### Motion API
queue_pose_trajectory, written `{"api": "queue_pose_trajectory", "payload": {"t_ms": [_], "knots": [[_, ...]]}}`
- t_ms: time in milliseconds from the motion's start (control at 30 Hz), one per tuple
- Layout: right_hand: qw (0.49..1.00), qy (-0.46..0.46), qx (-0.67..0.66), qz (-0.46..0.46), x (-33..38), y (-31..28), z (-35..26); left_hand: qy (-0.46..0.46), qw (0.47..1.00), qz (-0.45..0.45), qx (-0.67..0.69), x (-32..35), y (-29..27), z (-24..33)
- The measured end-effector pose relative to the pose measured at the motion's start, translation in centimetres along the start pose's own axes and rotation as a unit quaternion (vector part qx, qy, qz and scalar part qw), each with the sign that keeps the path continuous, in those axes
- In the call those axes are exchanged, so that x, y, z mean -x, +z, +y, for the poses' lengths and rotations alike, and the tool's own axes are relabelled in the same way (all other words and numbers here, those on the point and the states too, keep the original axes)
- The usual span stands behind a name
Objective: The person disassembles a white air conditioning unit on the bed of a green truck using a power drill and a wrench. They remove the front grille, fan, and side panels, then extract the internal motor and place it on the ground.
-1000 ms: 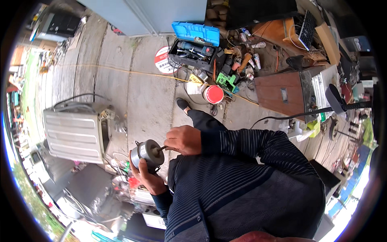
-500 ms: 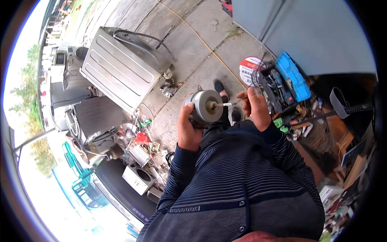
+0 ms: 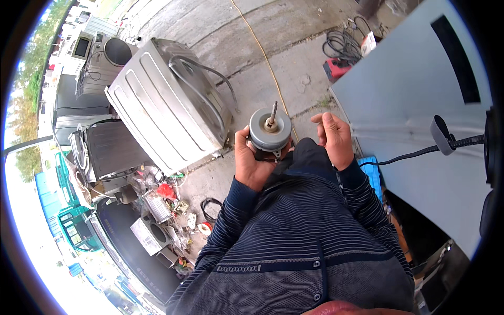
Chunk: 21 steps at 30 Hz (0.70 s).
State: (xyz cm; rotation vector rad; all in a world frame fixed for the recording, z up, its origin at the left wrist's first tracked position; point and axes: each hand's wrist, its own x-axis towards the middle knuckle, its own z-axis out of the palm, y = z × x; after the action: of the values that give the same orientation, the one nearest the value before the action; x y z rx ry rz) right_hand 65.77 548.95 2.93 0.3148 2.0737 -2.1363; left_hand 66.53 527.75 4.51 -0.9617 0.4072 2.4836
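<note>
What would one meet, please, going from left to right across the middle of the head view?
Dark flat panel → grey ribbed appliance casing → left hand → round grey motor → right hand → pale grey panel.

The left hand (image 3: 251,163) grips a round grey metal motor (image 3: 269,131) from below, its thin shaft pointing up and away. The right hand (image 3: 333,137) hovers just beside the motor, fingers loosely curled and holding nothing. On the concrete floor (image 3: 294,37) beyond lies a tipped-over grey ribbed metal appliance casing (image 3: 163,102), crossed by a yellow cord (image 3: 268,63).
</note>
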Motion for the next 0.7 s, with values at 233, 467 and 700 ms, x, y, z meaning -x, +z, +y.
{"api": "queue_pose_trajectory", "payload": {"t_ms": [233,467,700], "knots": [[0.998,0.031,-0.035,-0.038,-15.5,3.6,-1.8,0.039,0.996,0.003,0.075,-9.6,7.1,9.3],[0.993,0.036,0.000,-0.117,-34.9,7.5,-4.4,0.057,0.994,0.011,0.088,-21.7,14.5,20.2],[0.954,-0.071,0.117,-0.266,-52.2,13.9,-13.6,0.148,0.985,0.051,0.069,-29.2,23.8,31.3]]}}
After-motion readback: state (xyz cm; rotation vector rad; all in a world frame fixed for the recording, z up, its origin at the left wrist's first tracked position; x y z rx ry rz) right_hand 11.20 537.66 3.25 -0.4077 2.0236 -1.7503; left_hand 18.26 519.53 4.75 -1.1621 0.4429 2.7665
